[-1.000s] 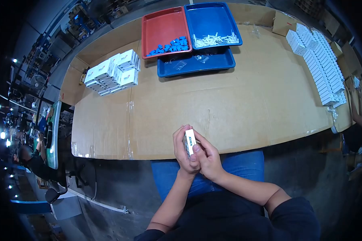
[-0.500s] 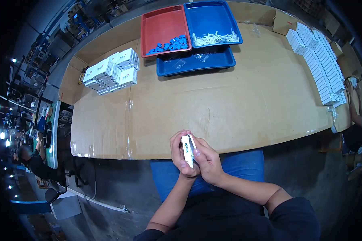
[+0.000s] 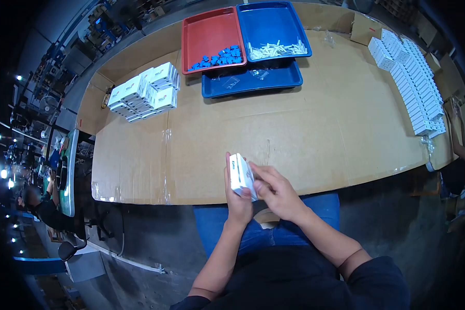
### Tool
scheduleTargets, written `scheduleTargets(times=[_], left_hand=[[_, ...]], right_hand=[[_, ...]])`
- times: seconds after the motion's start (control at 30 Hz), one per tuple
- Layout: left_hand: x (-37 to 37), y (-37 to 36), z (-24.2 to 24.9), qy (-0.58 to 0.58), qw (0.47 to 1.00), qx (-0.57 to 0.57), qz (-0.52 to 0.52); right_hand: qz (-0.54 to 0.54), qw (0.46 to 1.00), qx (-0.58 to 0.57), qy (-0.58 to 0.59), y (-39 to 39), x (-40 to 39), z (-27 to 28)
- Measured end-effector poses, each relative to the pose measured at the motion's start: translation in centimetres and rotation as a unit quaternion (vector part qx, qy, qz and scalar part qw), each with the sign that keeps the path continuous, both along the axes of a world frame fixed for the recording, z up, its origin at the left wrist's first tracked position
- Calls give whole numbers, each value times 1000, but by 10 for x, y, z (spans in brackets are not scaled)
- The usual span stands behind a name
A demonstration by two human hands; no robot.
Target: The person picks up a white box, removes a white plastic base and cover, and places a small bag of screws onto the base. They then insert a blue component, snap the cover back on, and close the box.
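A small white box [image 3: 242, 175] with dark lettering on one side stands tilted over the front edge of the table. My left hand [image 3: 237, 204] is closed around it, with the thumb across its lower end and the fingers behind. From the right, my right hand [image 3: 280, 194] meets the same box, its fingers and thumb bent at the right side. The exact contact of the right fingertips is partly hidden.
Stacked white boxes [image 3: 144, 92] stand at the table's left; long rows of them [image 3: 416, 85] line the right. At the back are a red tray [image 3: 212, 36] with blue pieces, a blue tray [image 3: 271, 23] with white pieces, and a lower blue tray [image 3: 250, 89] with clear bags. People work at both sides.
The box has turned in my hands and moved slightly up, showing more of its broad side. My right hand has shifted right, off its wrap around the box, to the box's right side.
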State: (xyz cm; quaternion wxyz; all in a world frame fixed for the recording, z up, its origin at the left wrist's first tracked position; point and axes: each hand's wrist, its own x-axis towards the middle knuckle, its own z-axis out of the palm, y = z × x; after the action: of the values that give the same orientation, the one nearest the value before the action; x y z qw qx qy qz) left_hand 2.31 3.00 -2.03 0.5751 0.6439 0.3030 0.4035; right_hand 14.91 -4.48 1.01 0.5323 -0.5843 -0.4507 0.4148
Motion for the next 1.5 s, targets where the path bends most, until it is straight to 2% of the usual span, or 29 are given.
scheduleTargets(times=[0.03,0.07,0.1,0.17,0.23,0.27,0.33,0.43,0.5,0.7,0.83,0.87,0.9,0.93,0.97,1.03,1.1,1.17,1.2,1.23,1.3,1.33,1.5], left_hand=[[-1,1,-2,-53,995,-88,-18],[1,0,-3,-86,986,-139,16],[1,0,2,-86,986,-139,18],[-2,-2,15,-101,920,-379,-13],[0,-7,25,-109,899,-423,-7],[0,-9,26,-115,886,-448,-23],[2,-13,34,-126,864,-484,-52],[5,-16,29,-116,867,-481,-55],[6,-15,30,-112,872,-474,-50],[8,-11,28,-113,874,-466,-71],[9,-10,21,-124,858,-485,-115],[11,-12,19,-142,851,-489,-126],[16,-18,12,-143,882,-434,-113],[6,-21,-21,-36,938,-332,-91],[-2,-23,-50,72,970,-221,-66],[17,-23,-21,46,980,-179,-68],[20,-17,-12,25,988,-137,-67],[11,-4,-19,-26,959,-280,-43],[16,-6,-15,-52,960,-274,8],[16,-3,-19,-56,961,-271,12],[13,2,-26,-41,955,-287,55],[13,2,-25,-14,956,-288,50],[17,-2,-17,14,966,-252,55]], right_hand=[[1,1000,0,1,-1,2,2],[-9,990,75,-121,-2,5,4],[-19,959,149,-241,-1,8,5],[19,948,189,-255,1,17,5],[79,911,232,-331,2,24,-5],[62,899,277,-333,7,27,-15],[60,899,276,-334,7,32,-15],[60,903,280,-321,9,34,-18],[53,915,292,-272,10,33,-23],[35,909,324,-261,10,34,-27],[26,931,282,-231,10,34,-35],[-25,957,261,-122,13,28,-35],[-76,969,235,-10,14,25,-36],[-65,973,220,17,13,26,-36],[-65,973,220,14,12,24,-34],[-57,982,170,60,13,20,-28],[-35,983,171,55,12,22,-33],[2,989,143,-38,9,27,-31],[28,978,163,-124,8,32,-31],[33,978,166,-126,8,34,-32],[88,956,154,-235,4,30,-36],[59,947,173,-263,5,25,-37],[43,943,186,-272,9,26,-51]])
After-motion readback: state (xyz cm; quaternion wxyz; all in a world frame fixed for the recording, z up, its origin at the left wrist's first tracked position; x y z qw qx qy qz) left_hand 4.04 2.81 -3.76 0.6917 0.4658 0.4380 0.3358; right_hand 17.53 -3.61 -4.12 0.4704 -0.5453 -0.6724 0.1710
